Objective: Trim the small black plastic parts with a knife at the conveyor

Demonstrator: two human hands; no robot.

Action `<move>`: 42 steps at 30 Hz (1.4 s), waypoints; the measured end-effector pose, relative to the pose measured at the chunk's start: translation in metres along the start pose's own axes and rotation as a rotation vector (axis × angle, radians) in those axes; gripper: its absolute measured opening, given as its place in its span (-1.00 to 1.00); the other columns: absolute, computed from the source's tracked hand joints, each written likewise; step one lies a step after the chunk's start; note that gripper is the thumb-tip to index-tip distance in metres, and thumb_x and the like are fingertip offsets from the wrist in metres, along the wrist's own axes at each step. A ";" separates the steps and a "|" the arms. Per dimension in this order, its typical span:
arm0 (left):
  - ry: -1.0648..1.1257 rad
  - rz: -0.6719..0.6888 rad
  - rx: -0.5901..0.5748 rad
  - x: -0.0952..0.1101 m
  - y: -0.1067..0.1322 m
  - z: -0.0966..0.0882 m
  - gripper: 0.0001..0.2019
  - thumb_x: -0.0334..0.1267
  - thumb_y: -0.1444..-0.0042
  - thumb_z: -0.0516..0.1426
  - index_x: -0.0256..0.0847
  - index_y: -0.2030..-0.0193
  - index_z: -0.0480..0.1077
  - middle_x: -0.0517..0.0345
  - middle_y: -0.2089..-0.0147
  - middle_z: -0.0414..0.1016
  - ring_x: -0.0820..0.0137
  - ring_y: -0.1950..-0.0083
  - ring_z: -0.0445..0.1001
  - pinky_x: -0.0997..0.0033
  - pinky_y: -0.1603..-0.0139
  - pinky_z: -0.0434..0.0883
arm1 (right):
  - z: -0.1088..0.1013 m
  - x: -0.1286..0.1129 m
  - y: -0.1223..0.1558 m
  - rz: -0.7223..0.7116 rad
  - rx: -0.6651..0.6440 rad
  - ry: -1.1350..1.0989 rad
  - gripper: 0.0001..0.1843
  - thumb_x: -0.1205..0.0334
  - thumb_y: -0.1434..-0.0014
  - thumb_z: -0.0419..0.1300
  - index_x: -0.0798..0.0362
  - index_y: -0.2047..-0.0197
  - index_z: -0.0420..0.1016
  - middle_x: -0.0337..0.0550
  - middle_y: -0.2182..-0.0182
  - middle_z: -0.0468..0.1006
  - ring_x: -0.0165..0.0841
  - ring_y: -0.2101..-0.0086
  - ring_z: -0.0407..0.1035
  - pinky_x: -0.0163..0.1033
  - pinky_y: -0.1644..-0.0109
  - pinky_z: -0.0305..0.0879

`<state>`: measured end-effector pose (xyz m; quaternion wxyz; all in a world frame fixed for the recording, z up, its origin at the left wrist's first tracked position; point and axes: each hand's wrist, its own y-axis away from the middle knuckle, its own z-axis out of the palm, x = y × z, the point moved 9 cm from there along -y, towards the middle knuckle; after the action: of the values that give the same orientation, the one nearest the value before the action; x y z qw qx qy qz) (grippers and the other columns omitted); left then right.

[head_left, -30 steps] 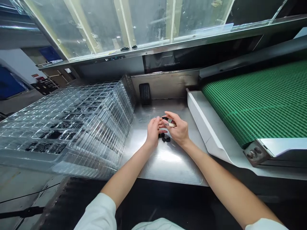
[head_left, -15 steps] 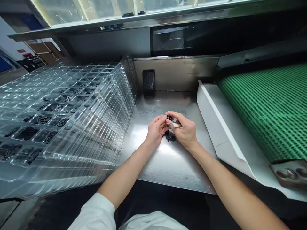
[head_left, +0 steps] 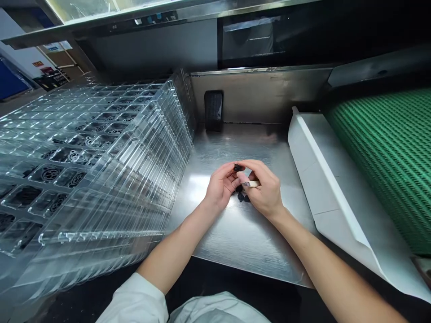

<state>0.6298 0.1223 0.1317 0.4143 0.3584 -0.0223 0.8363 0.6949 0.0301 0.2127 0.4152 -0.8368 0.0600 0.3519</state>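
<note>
My left hand (head_left: 221, 186) and my right hand (head_left: 263, 190) meet above a stainless steel table (head_left: 235, 242). A small black rubber-like part (head_left: 238, 167) sits at the fingertips of my left hand, and my right fingers touch it too. My right hand grips a pale stick-shaped tool (head_left: 253, 183). Just below my hands, a few small black parts (head_left: 242, 197) lie on the steel, partly hidden by my fingers.
A stack of clear plastic trays (head_left: 111, 179) with round black parts in its pockets stands left of the table. To the right are a white folded guide (head_left: 330, 184) and a green conveyor belt (head_left: 390, 152). A black pad (head_left: 213, 110) leans against the back wall.
The view has tilted downward and shifted, so the table sits higher in the frame. My hands stay together around the black part, and they now cover more of the parts on the table.
</note>
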 end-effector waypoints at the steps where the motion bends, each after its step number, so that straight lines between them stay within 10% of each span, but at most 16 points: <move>1: 0.003 -0.007 -0.006 -0.001 0.000 0.000 -0.91 -0.40 -0.13 0.24 -0.32 0.22 0.54 0.03 0.20 0.60 0.44 0.23 0.56 0.48 0.19 0.48 | -0.002 0.002 0.000 0.008 0.017 0.003 -0.77 0.14 -0.42 0.16 -0.08 -0.07 0.55 -0.07 0.03 0.59 -0.31 0.37 0.44 -0.14 0.33 0.42; 23: -0.105 -0.013 -0.067 -0.005 0.008 0.007 -0.74 -0.26 -0.06 0.35 -0.24 0.28 0.33 0.35 0.50 0.15 0.64 0.57 0.11 0.63 0.65 -0.02 | -0.002 0.026 -0.006 0.098 -0.055 -0.070 -0.87 0.12 -0.33 0.27 -0.06 0.14 0.63 -0.17 0.22 0.60 -0.32 0.33 0.41 -0.22 0.37 0.29; 32: -0.294 -0.023 -0.246 -0.008 0.017 0.027 -0.67 -0.07 -0.11 0.33 -0.26 0.27 0.35 0.16 0.34 0.43 0.68 0.58 0.04 0.65 0.64 -0.10 | -0.013 0.037 -0.009 0.232 0.037 -0.228 -0.75 0.06 -0.30 0.30 -0.02 0.38 0.62 -0.18 0.39 0.52 -0.30 0.32 0.44 -0.19 0.24 0.39; 42: -0.272 -0.044 -0.274 -0.007 0.016 0.027 -0.70 -0.16 -0.05 0.36 -0.30 0.24 0.41 0.18 0.36 0.42 0.68 0.58 0.04 0.65 0.64 -0.08 | -0.012 0.036 -0.009 0.210 0.013 -0.204 -0.80 0.04 -0.31 0.30 -0.07 0.21 0.71 -0.15 0.24 0.60 -0.25 0.18 0.49 -0.15 0.09 0.40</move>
<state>0.6367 0.0985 0.1517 0.4704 0.4090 -0.1839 0.7600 0.7319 0.0341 0.2004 0.3853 -0.7831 0.1069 0.4763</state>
